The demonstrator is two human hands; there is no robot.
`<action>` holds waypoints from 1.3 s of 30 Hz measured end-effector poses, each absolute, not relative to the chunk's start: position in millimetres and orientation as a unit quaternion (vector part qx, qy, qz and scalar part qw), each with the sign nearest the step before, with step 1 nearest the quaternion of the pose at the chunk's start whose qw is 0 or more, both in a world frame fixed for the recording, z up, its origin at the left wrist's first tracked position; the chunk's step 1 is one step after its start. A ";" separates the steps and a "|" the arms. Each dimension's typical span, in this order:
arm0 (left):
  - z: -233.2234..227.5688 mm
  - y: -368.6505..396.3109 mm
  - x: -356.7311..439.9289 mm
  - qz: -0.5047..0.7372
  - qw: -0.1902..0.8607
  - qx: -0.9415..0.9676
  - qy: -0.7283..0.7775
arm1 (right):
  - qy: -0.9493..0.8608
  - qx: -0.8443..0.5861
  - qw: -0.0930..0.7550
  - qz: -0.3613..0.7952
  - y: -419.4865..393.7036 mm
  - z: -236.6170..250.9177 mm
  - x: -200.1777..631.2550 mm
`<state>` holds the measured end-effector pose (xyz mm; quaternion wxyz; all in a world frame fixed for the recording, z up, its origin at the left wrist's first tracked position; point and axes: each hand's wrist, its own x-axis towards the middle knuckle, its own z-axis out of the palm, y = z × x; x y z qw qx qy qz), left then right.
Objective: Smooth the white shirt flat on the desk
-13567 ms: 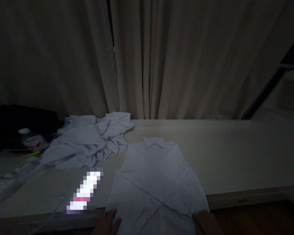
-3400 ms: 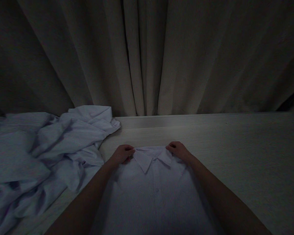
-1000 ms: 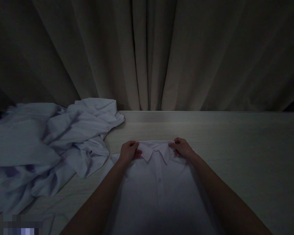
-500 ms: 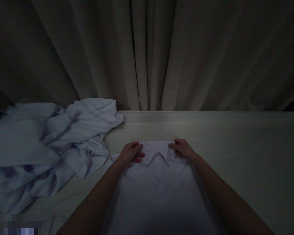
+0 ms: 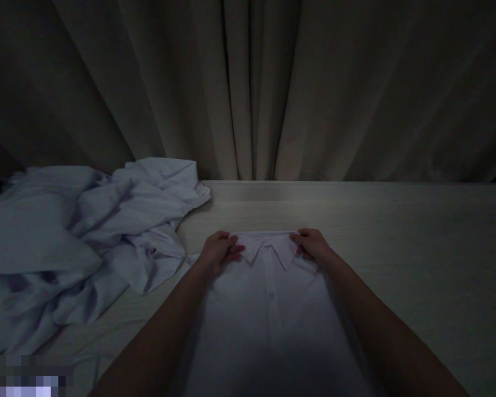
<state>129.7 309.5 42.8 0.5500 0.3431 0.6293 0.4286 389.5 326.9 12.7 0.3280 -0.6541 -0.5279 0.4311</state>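
At both ends of the collar (image 5: 285, 252) of the white shirt (image 5: 242, 320), fabric is pinched by the left hand (image 5: 221, 248) and right hand (image 5: 314, 243); the shirt is spread between them on the desk (image 5: 417, 237). Left of the shirt, crumpled white cloth (image 5: 119, 220) is seen. In the earliest frame, the shirt was held lower, by its sides.

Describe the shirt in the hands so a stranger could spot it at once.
In front of the curtain is a pale tabletop. On it, at lower centre, a white shirt has its collar pinched by the left hand and right hand. Unlike the crumpled white cloth to its left, it is spread out, button front up.
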 end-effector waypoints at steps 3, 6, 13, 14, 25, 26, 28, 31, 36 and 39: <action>43.8 311.8 127.3 0.408 0.535 0.372 0.640 | -0.537 -0.659 0.324 0.414 328.8 10.6 390.1; 43.3 313.7 126.1 0.378 0.488 0.421 0.665 | -0.553 -0.671 0.315 0.380 330.2 10.2 390.2; 45.0 295.2 135.9 0.355 0.191 0.638 0.657 | -0.631 -0.684 0.332 0.153 312.1 22.7 380.7; 41.9 291.3 139.9 0.323 0.137 0.692 0.631 | -0.670 -0.662 0.320 0.106 307.8 23.0 376.1; -2.3 292.7 151.1 0.094 -0.040 0.798 0.594 | -0.810 -0.570 0.139 0.027 305.7 -11.3 348.3; -2.5 292.4 149.8 0.094 -0.040 0.798 0.595 | -0.809 -0.570 0.139 0.030 305.9 -13.1 349.5; -2.2 291.2 148.6 0.094 -0.037 0.797 0.595 | -0.806 -0.573 0.142 0.034 305.5 -15.7 351.0; -2.1 289.4 148.9 0.099 -0.036 0.793 0.600 | -0.803 -0.576 0.146 0.030 303.8 -17.4 351.1; -5.9 290.2 149.4 0.114 -0.041 0.778 0.617 | -0.798 -0.581 0.155 0.015 300.6 -16.8 348.8; -8.0 290.5 148.9 0.122 -0.047 0.775 0.619 | -0.795 -0.587 0.152 0.017 299.9 -15.7 347.5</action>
